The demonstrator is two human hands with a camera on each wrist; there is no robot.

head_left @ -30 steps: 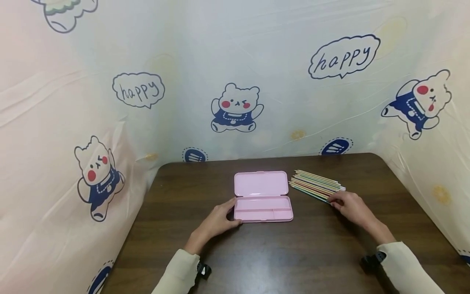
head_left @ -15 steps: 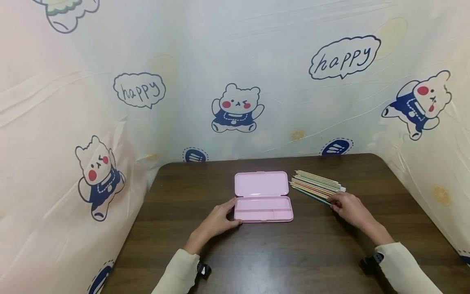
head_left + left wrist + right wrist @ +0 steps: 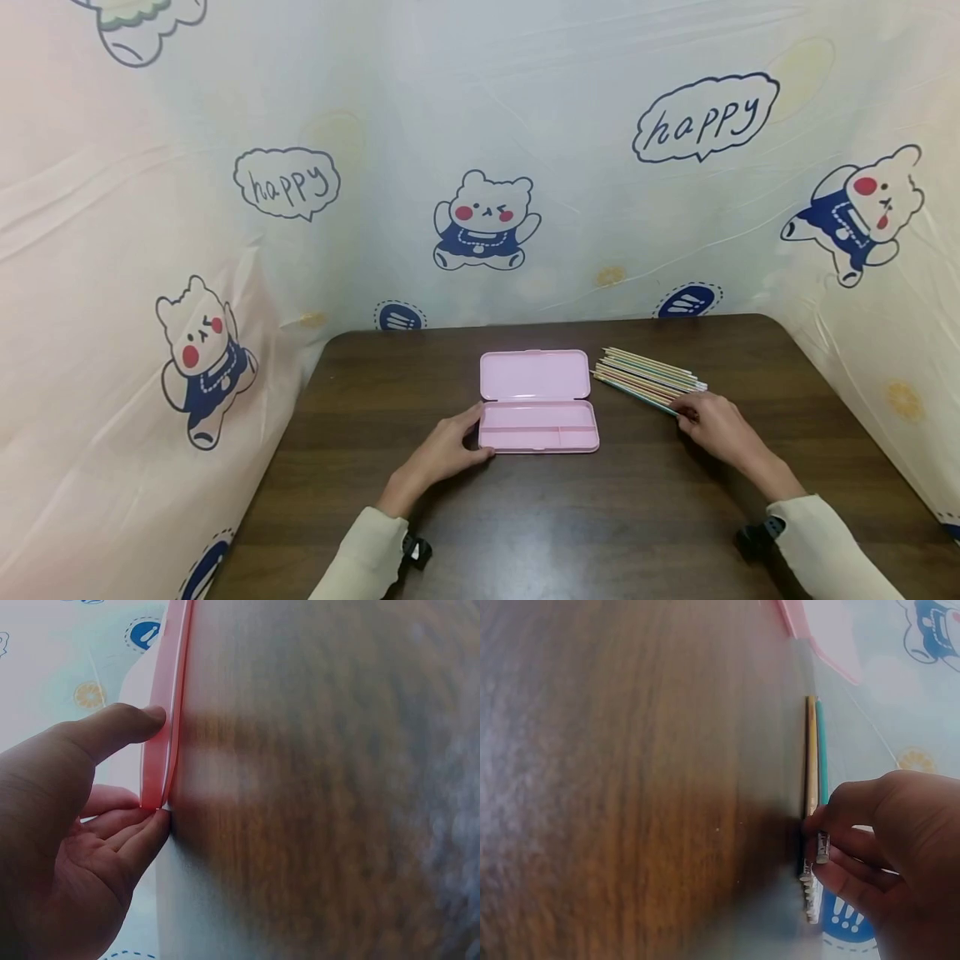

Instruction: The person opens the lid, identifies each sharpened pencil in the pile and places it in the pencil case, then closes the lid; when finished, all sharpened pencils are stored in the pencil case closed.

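A pink pencil case (image 3: pixel 532 375) lies open on the table, its lid folded back and its divided tray facing me. My left hand (image 3: pixel 444 450) holds the tray's left end; in the left wrist view the thumb (image 3: pixel 139 724) presses on the front side and the fingers touch the corner. To the right of the case lies a row of colored pencils (image 3: pixel 651 368). My right hand (image 3: pixel 716 427) pinches a teal pencil (image 3: pixel 823 750) near its blunt end, at the near side of the row. In the right wrist view that pencil sits slightly raised beside the others.
The dark wooden table (image 3: pixel 540 517) has rounded far corners. Behind it and at both sides hangs a pale curtain (image 3: pixel 585 200) printed with bears. A dark wrist camera (image 3: pixel 416 552) sits at the left sleeve, another at the right.
My right fingers have taken hold of the teal pencil at the row's near edge and raised it slightly. The left hand and the case stay where they were.
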